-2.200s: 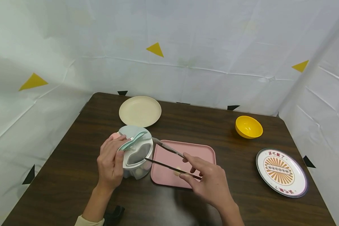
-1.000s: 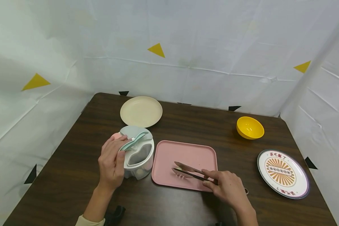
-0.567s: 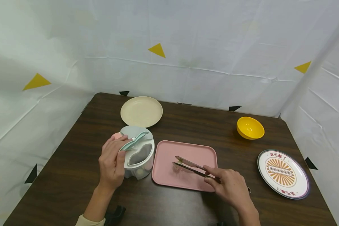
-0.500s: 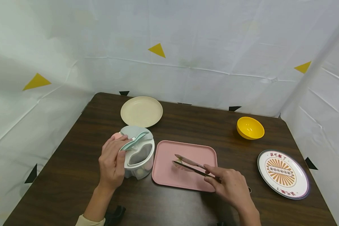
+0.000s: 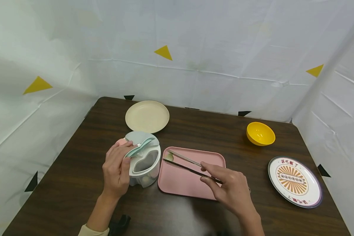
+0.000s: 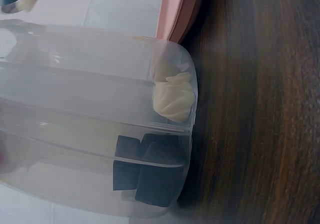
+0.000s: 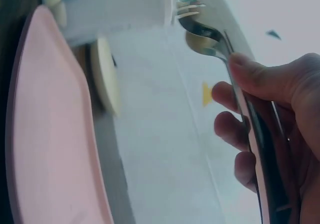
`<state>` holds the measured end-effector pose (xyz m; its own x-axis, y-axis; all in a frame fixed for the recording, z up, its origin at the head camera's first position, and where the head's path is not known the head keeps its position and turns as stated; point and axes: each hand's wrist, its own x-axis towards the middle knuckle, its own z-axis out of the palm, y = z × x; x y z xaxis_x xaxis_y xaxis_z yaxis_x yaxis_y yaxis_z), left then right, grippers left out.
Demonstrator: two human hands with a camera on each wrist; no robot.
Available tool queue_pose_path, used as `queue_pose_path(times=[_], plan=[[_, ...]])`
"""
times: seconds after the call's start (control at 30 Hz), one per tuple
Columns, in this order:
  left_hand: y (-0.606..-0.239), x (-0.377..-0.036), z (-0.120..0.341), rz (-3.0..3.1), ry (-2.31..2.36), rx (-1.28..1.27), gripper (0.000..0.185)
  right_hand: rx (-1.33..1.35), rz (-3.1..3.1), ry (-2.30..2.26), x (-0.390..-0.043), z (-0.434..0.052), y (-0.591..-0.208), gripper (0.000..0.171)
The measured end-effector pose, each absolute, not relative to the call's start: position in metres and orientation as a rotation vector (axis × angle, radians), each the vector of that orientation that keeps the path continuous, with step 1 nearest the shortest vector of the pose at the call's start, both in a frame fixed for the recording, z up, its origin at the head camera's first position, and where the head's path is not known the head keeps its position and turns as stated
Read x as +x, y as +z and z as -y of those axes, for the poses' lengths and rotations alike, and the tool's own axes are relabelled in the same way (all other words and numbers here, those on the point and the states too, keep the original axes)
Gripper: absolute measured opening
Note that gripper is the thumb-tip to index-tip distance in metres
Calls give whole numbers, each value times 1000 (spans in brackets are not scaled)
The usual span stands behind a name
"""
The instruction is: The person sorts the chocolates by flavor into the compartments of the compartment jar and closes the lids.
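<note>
My left hand [image 5: 126, 152] grips a white translucent container [image 5: 144, 164] and holds its pale green lid [image 5: 140, 147] up. The left wrist view shows a pale dumpling [image 6: 172, 99] and dark cubes [image 6: 145, 169] through the container's wall. My right hand [image 5: 206, 172] pinches metal tongs [image 5: 184, 163] over the pink tray [image 5: 194, 186]. The tong tips sit near the tray's far left corner, beside the container, closed on a small pale piece [image 5: 169, 157]. In the right wrist view the tongs [image 7: 235, 79] run past my fingers [image 7: 260, 79] toward the container [image 7: 115, 9].
A cream plate [image 5: 147, 116] lies behind the container. A yellow bowl [image 5: 260, 133] stands at the back right and a patterned plate [image 5: 295, 181] lies near the right edge. White sheeting walls in the dark wooden table [image 5: 76, 183] on three sides.
My right hand closed the tongs on the pale piece at the tray's middle, then lifted and carried it left toward the container. The left hand stayed on the container.
</note>
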<state>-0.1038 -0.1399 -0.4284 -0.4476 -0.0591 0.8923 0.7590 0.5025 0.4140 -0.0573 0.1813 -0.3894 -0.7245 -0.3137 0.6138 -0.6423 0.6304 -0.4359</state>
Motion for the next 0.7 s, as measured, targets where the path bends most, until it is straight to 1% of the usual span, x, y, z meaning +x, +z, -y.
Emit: queue_pose_path(times=[0.17, 0.33, 0.57, 0.7], plan=[[-427, -104, 140, 1789, -1072, -590, 34, 853, 2236, 972, -62, -159, -386, 46], [-426, -105, 139, 1777, -1077, -599, 35, 874, 2190, 985, -64, -143, -384, 46], [-430, -103, 140, 1788, -1072, -590, 34, 906, 2219, 996, -65, -132, -388, 47], [-431, -104, 141, 1789, -1074, -592, 34, 877, 2267, 934, -64, -132, -390, 47]])
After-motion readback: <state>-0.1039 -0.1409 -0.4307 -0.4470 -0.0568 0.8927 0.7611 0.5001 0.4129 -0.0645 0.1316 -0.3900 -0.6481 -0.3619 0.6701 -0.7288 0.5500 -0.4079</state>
